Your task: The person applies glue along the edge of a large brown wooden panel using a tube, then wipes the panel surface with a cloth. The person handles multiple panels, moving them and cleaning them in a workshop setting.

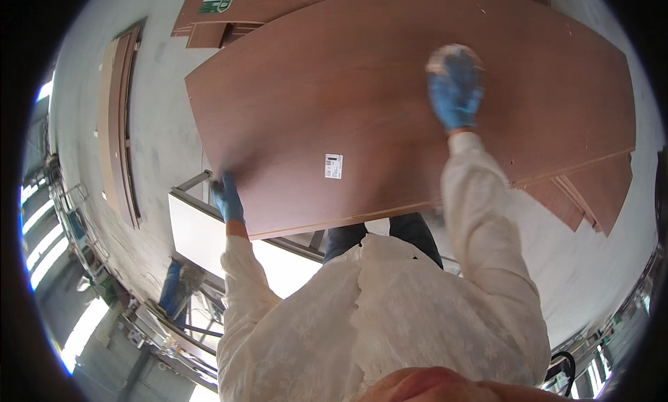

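A large reddish-brown board (pixel 376 103) lies flat in front of me, with a small white label (pixel 333 166) near its left front part. My right hand (pixel 456 96), in a blue glove, is out over the right half of the board. It is pressing a crumpled whitish cloth (pixel 445 52) against the surface; motion blurs hand and cloth, and the fingers partly hide the cloth. At the board's left edge my left hand (pixel 227 199), also blue-gloved, is closed around the edge, its fingertips partly hidden.
More brown boards (pixel 278 4) are stacked beyond, one with a green-and-white label (pixel 216 3). Another stack (pixel 118 123) lies on the floor at left. Brown boards (pixel 591 193) also show below the right corner. A metal frame (pixel 198 183) and white panel (pixel 191 224) sit by my left arm.
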Motion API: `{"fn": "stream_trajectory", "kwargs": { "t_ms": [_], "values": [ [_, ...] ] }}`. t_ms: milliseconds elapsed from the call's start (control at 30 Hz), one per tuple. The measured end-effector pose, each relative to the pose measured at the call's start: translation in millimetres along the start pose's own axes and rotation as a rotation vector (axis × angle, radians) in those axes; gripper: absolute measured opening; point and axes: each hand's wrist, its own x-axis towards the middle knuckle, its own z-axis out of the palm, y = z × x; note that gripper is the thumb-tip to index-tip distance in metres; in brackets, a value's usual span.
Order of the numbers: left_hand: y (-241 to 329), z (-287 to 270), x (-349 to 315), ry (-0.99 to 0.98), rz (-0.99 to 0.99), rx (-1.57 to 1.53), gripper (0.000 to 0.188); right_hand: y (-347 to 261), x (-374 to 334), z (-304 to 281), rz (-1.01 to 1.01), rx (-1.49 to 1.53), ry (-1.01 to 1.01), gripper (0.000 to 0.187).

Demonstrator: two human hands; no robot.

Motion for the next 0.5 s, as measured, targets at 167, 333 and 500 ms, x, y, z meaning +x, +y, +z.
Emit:
{"fn": "stream_trajectory", "kwargs": {
  "t_ms": [167, 333, 500],
  "values": [
    [-108, -49, -36, 0.049, -0.321, -0.065, 0.065, 144, -1, 30, 0.413, -0.354, -0.057, 0.053],
    [-144, -66, -48, -0.077, -0.455, -0.302, 0.070, 69, 67, 93, 0.380, -0.424, 0.039, 0.052],
    [-145, -82, -54, -0.103, -0.380, -0.456, 0.072, -179, 161, 131, -0.157, 0.206, 0.053, 0.041]
  ]
}}
